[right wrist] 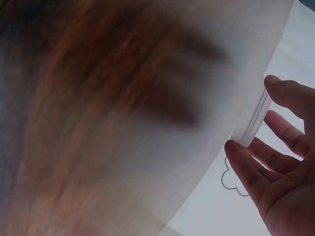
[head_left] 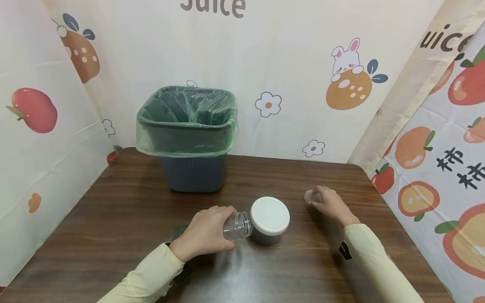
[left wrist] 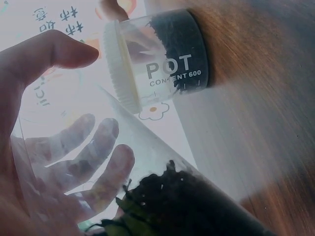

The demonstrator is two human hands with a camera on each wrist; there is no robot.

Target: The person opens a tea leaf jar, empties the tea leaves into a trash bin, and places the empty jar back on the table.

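Note:
My left hand (head_left: 206, 233) grips a clear bottle (head_left: 238, 227), tilted with its uncapped mouth facing right, beside the jar. Dark clumped stuff with some green bits (left wrist: 157, 206) lies in the bottle in the left wrist view. The jar (left wrist: 170, 54) is see-through, marked POT CONTENT 600, and has dark stuff in its lower part. Its white ribbed lid (head_left: 270, 215) is on. Over the table's right side, my right hand (head_left: 333, 205) pinches a clear round cap (right wrist: 252, 119) by its edges, between thumb and fingers. Whether the cap touches the table, I cannot tell.
A dark grey bin (head_left: 193, 170) with a green plastic liner (head_left: 182, 141) stands at the back left of the brown wooden table (head_left: 94, 227). Curtains printed with fruit (head_left: 303, 46) hang behind the table and along both sides.

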